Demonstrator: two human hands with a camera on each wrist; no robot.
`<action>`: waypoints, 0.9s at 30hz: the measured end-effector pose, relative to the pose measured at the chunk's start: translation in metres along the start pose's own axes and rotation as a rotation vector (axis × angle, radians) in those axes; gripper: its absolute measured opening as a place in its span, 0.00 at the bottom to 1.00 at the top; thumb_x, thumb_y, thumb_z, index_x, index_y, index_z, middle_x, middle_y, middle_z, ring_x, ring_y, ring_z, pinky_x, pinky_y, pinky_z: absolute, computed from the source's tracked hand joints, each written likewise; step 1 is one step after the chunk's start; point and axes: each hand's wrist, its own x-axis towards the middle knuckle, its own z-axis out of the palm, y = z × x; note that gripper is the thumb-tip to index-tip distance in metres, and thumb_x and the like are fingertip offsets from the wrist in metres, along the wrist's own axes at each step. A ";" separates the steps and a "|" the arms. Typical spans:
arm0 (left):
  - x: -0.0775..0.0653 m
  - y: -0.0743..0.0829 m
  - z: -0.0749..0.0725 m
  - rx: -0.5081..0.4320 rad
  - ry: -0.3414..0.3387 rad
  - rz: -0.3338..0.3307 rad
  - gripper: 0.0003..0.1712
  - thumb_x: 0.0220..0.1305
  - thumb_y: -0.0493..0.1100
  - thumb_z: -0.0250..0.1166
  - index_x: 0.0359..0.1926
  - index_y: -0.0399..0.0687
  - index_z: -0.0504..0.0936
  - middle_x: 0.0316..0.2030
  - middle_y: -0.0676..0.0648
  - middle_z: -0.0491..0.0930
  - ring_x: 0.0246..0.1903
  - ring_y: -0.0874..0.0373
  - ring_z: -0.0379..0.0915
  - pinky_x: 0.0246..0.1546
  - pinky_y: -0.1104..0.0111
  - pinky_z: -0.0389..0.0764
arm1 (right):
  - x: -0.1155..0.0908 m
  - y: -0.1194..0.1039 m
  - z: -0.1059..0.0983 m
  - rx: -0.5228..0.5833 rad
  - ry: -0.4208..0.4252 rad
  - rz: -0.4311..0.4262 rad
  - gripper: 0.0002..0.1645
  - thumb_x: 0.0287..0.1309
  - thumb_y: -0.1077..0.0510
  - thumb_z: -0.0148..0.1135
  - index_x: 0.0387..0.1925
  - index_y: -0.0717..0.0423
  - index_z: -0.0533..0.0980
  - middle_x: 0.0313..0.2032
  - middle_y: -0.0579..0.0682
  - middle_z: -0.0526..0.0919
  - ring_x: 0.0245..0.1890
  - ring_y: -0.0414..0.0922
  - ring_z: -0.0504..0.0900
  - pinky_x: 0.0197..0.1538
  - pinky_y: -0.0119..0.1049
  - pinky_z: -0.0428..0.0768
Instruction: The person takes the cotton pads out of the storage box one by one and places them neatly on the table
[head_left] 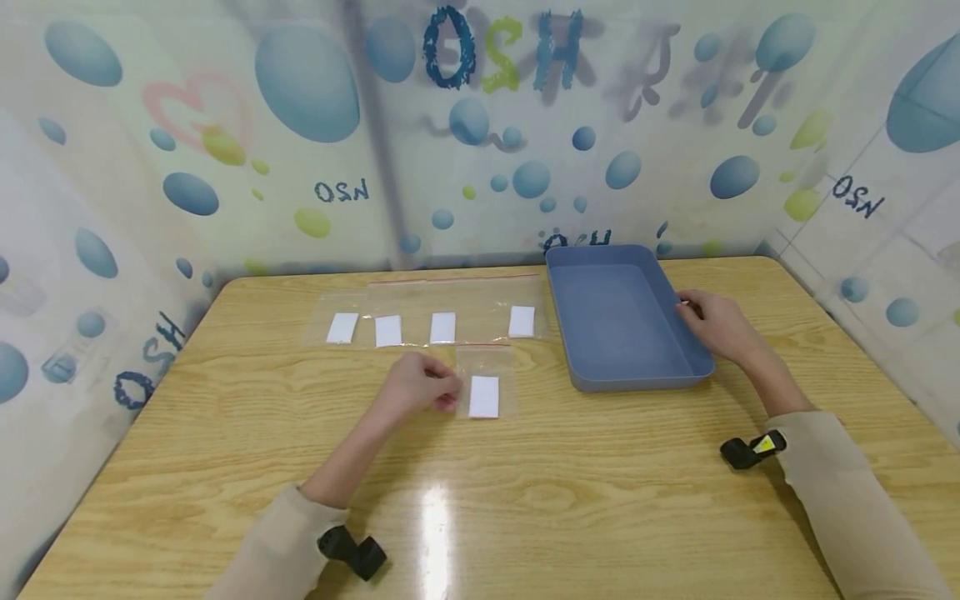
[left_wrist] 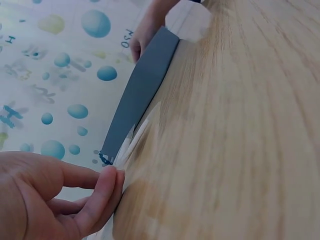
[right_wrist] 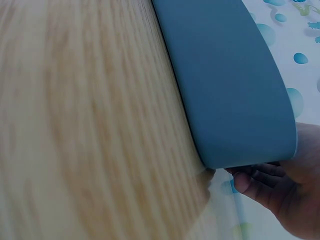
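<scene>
A small clear zip bag with a white card-like piece inside lies on the table. At its left edge, my left hand pinches the plastic between thumb and fingers. In the left wrist view, the fingertips meet at the bag's raised edge. A blue-grey rectangular tray stands to the right with nothing in it. My right hand grips the tray's right side near the rim. In the right wrist view, the tray wall partly hides those fingers.
Behind the pinched bag, several similar clear bags lie in an overlapping row, each with a white piece inside. The row's right end reaches close to the tray. The wooden table ends at a patterned backdrop behind and on both sides.
</scene>
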 end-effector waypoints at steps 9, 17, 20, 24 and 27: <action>-0.001 0.001 -0.004 -0.050 -0.046 -0.029 0.06 0.65 0.29 0.64 0.38 0.25 0.82 0.29 0.39 0.84 0.24 0.58 0.83 0.31 0.67 0.87 | 0.001 0.004 0.001 0.003 -0.004 0.007 0.25 0.78 0.59 0.47 0.61 0.80 0.69 0.32 0.62 0.80 0.27 0.49 0.72 0.30 0.41 0.70; -0.001 0.004 -0.008 -0.033 -0.094 -0.045 0.09 0.67 0.30 0.62 0.43 0.23 0.80 0.32 0.36 0.83 0.27 0.56 0.82 0.33 0.65 0.87 | 0.000 0.006 0.000 0.042 -0.008 0.037 0.27 0.78 0.57 0.46 0.63 0.78 0.68 0.50 0.76 0.79 0.48 0.67 0.80 0.47 0.60 0.78; 0.000 0.005 -0.009 -0.014 -0.097 -0.040 0.09 0.68 0.31 0.62 0.44 0.24 0.80 0.32 0.38 0.83 0.27 0.56 0.80 0.33 0.65 0.86 | -0.002 0.007 -0.002 0.042 0.024 0.043 0.26 0.78 0.56 0.47 0.61 0.77 0.70 0.49 0.75 0.80 0.45 0.66 0.81 0.42 0.53 0.81; 0.000 0.007 -0.011 -0.007 -0.086 -0.026 0.10 0.69 0.32 0.61 0.45 0.25 0.79 0.31 0.39 0.81 0.28 0.56 0.78 0.33 0.67 0.85 | -0.004 0.008 -0.005 0.063 0.068 0.062 0.26 0.78 0.55 0.47 0.60 0.75 0.72 0.44 0.71 0.82 0.35 0.57 0.83 0.29 0.36 0.80; 0.001 0.007 -0.013 -0.017 -0.068 -0.018 0.10 0.69 0.32 0.61 0.45 0.26 0.79 0.31 0.40 0.80 0.28 0.57 0.77 0.32 0.69 0.83 | -0.005 0.011 -0.008 0.092 0.092 0.080 0.26 0.78 0.55 0.45 0.60 0.76 0.71 0.42 0.71 0.82 0.28 0.49 0.82 0.25 0.31 0.78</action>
